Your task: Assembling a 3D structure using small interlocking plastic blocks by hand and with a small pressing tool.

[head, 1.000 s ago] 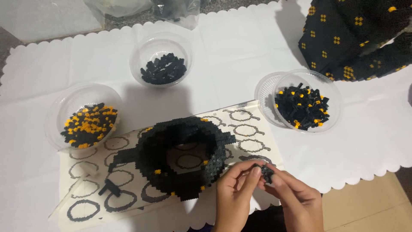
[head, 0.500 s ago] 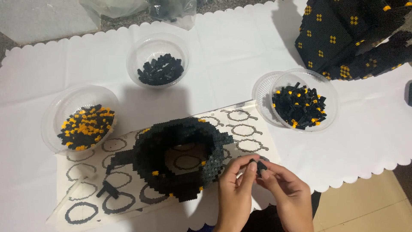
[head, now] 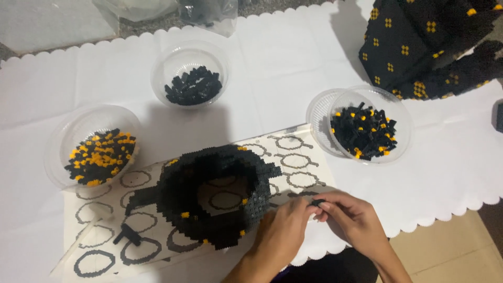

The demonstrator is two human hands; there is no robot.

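A white scalloped table cover (head: 272,68) spans the work surface. At its far right corner, well apart from the ring model, stands a large black block build (head: 419,47) with orange dot patterns. The landmark is the black ring-shaped block model (head: 215,202), hollow in the middle and set with a few orange studs. It rests on a printed instruction sheet (head: 293,157) showing ring outlines, which extends to both sides of it.

Three clear plastic bowls surround the ring model: one with black and orange pieces (head: 94,152) to its left, one with black pieces only (head: 191,78) beyond it, and one with mostly black pieces (head: 364,128) to its right. A small loose black assembly (head: 127,235) lies on the sheet at the model's lower left.

Both hands meet just right of the ring model's near edge. The left hand (head: 283,233) and right hand (head: 353,220) have fingertips drawn narrow, together pinching a small black brick (head: 317,202).
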